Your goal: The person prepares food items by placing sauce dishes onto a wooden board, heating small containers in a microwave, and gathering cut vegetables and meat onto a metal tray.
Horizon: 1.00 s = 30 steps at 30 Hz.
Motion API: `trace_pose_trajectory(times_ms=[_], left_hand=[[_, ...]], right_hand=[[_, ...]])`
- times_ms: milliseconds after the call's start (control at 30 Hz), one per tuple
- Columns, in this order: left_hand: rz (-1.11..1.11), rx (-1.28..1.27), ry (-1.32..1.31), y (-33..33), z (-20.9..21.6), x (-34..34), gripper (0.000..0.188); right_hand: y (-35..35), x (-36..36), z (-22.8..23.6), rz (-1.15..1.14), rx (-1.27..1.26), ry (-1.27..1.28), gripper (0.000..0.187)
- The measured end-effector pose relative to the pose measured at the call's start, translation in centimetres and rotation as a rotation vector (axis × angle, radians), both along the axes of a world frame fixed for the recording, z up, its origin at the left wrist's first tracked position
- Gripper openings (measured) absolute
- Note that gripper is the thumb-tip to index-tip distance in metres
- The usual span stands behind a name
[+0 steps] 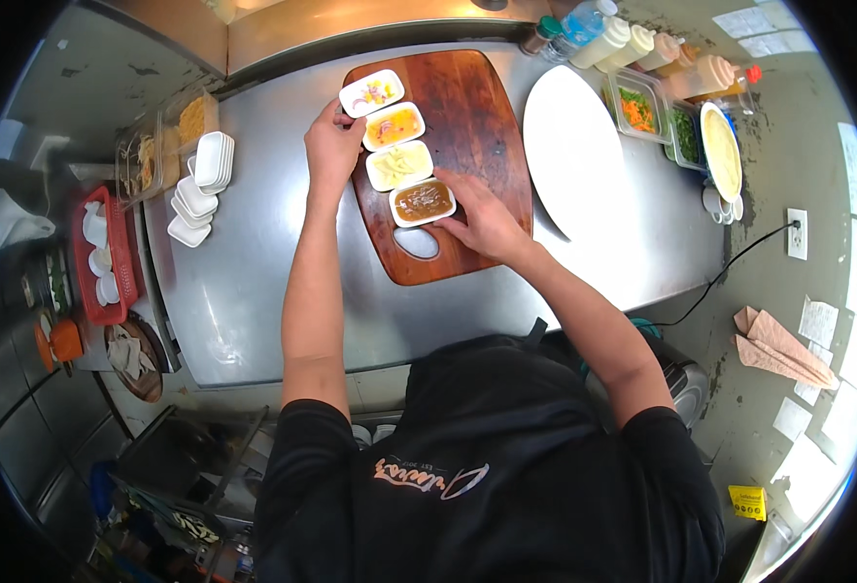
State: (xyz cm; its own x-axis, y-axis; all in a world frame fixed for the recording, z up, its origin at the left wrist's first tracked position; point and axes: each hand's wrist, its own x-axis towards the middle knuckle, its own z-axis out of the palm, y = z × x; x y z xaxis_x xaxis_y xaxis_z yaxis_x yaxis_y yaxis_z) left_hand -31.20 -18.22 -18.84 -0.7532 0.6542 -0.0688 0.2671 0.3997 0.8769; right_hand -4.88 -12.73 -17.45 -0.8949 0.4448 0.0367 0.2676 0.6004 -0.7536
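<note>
Four small white rectangular dishes sat in a column on the wooden cutting board (467, 146), which lay on the steel surface (254, 282). Farthest dish (371, 93): chopped red onion and pale bits. Second dish (394, 126): orange-yellow sauce. Third dish (399, 165): pale yellow strips. Nearest dish (423, 202): brown sauce.

The left hand (331, 146) rested at the board's left edge, fingertips touching the farthest dish at its near-left corner; whether the grip was closed on its rim could not be told. The right hand (482, 219) lay on the board just right of the brown-sauce dish, fingers curled against its right edge, touching but not lifting it.

Left of the board, a stack of empty white dishes (203, 185) stood on the surface, with a red basket (127, 282) holding more white pieces farther left. Right of the board lay a large white oval platter (569, 146). Beyond it were clear tubs of shredded carrot (637, 107) and chopped greens (684, 134), and a round bowl of pale cream sauce (722, 151). Squeeze bottles (633, 44) lined the far edge.
</note>
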Motion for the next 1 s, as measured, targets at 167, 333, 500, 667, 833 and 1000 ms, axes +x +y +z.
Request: trace_pose_trajectory(times_ms=[167,333,500,667,833,1000], left_hand=[[-0.058,0.029,0.058,0.5,-0.8,-0.8,0.046],[-0.108,0.011,0.145,0.9,-1.6,-1.9,0.047],[-0.105,0.013,0.363,-0.4,-2.4,-2.4,0.046],[-0.011,-0.098,-0.177,-3.5,0.9,1.2,0.028],[0.016,-0.003,-0.284,-5.0,0.4,2.8,0.023],[0.044,0.031,-0.290,-4.8,0.2,2.8,0.022]], right_hand=[[-0.2,-0.4,0.3,-0.026,-0.001,-0.002,0.072],[-0.1,-0.7,-0.1,-0.030,0.006,0.029,0.073],[-0.4,-1.4,0.0,-0.025,0.002,0.015,0.074],[-0.3,-1.3,0.2,-0.049,0.027,0.013,0.075],[-0.4,-1.9,0.1,-0.070,-0.010,-0.015,0.075],[-0.3,-2.2,0.0,-0.071,0.016,-0.014,0.078]])
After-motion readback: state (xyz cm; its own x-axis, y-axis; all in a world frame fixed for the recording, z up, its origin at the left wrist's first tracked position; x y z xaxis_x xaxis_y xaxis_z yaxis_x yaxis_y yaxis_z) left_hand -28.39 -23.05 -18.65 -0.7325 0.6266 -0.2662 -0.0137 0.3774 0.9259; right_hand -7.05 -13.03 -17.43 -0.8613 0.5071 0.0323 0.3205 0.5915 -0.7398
